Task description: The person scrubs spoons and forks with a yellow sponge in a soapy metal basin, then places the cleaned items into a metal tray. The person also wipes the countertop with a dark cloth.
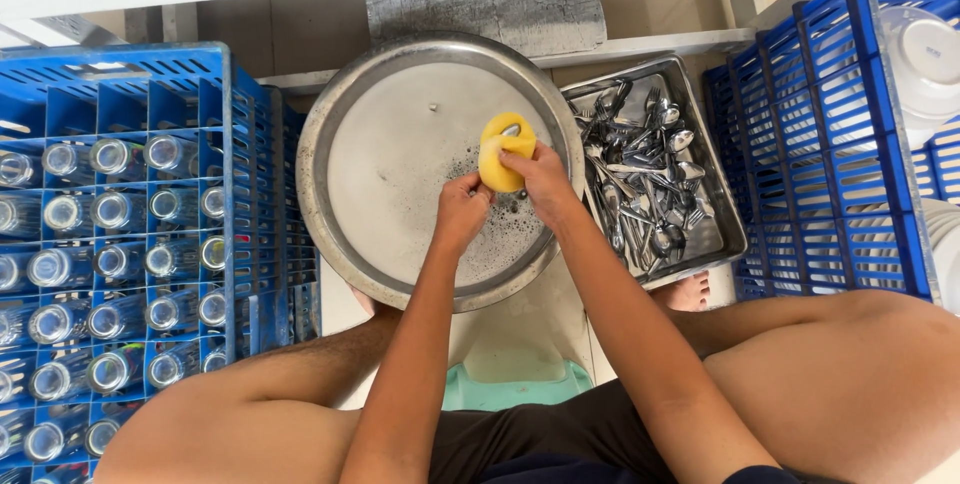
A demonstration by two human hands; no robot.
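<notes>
- We see the right hand (543,179) with its grip closed around a yellow sponge (503,154), pressing it over a spoon (511,131) whose bowl shows at the sponge's top edge.
- Left hand (463,206) sits just beside, grip narrow and pinched; we judge it holds the spoon's handle, though the handle itself is hidden.
- Both hands work above a large round metal basin (345,104) with suds on its floor.
- We judge the sponge soft, light and wet; the spoon stiff and slippery with soap, best held at the handle.
- Right of the basin: a steel tray (728,206) heaped with cutlery (645,169).
- Left: a blue crate (215,94) of upright glasses (110,156). Far right: another blue crate (815,134) with white bowls (925,59).
</notes>
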